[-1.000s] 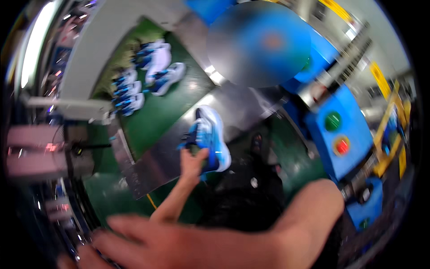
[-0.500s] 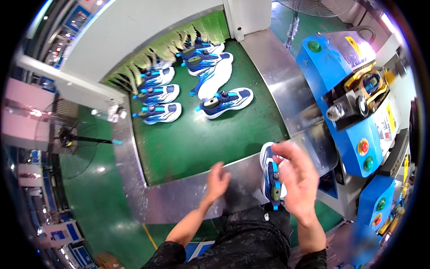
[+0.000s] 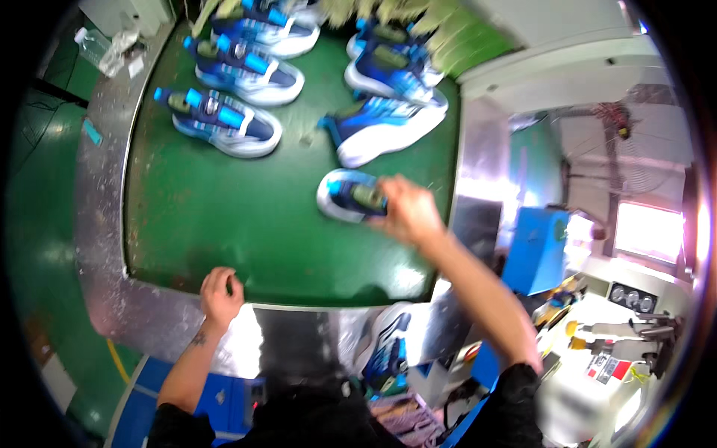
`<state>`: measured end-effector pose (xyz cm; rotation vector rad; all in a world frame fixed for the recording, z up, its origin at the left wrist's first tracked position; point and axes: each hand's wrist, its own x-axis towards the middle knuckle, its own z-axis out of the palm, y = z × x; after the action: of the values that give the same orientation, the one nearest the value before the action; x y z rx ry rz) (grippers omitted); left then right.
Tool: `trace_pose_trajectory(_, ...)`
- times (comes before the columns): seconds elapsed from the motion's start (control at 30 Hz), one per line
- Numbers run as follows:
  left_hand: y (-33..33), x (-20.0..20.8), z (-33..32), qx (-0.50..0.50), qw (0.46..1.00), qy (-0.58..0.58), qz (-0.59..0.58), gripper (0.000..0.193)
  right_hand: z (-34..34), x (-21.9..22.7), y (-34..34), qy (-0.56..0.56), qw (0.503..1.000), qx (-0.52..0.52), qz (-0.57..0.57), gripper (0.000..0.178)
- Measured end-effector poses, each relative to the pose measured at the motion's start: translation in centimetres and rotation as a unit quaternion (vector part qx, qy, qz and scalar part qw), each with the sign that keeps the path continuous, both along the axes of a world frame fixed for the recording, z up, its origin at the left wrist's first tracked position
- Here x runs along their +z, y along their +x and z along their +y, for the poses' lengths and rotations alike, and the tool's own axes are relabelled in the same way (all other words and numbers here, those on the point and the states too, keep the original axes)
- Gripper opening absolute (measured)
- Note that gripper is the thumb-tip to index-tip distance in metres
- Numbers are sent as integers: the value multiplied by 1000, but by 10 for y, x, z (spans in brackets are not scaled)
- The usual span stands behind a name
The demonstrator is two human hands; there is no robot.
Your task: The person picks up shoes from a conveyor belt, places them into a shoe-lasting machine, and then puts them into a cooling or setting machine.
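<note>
On the green conveyor belt (image 3: 246, 216), my right hand (image 3: 409, 211) grips a blue and white sports shoe (image 3: 328, 201) by its near side. The hand covers part of that shoe, and both are slightly blurred. My left hand (image 3: 222, 295) hovers at the belt's near edge, fingers loosely curled, thumb apart, nothing visible in it. Another sports shoe (image 3: 385, 347) lies on the metal ledge by my body, touched by neither hand. Beyond my right hand, a shoe on its side (image 3: 392, 131) shows its white sole.
Several matching shoes (image 3: 228, 127) stand in a row on the left of the belt. More shoes (image 3: 396, 71) stand at the far right, near the green strip curtain (image 3: 478, 33). A metal frame (image 3: 104, 224) borders the belt. A blue machine housing (image 3: 534, 250) stands on the right.
My right hand has gone from beside the shoe on the ledge to a shoe on the belt and gripped it. My left hand has moved left. The view has shifted and turned.
</note>
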<state>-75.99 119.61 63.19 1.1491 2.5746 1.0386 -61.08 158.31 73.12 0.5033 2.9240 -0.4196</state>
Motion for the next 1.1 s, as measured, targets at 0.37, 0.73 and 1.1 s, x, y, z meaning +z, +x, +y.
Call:
trace_pose_trajectory(0.37,59,212,61,-251,600,-36,-759,84,-199,249,129,-109,927,161,321,53)
trace_pose_trajectory(0.73,318,292,78,-366,554,142,-734,92,-326,210,351,-384,676,-387,496,88)
trace_pose_trajectory(1.1,533,255,367,-570,760,140,-280,72,-285,268,528,-406,398,-547,614,55)
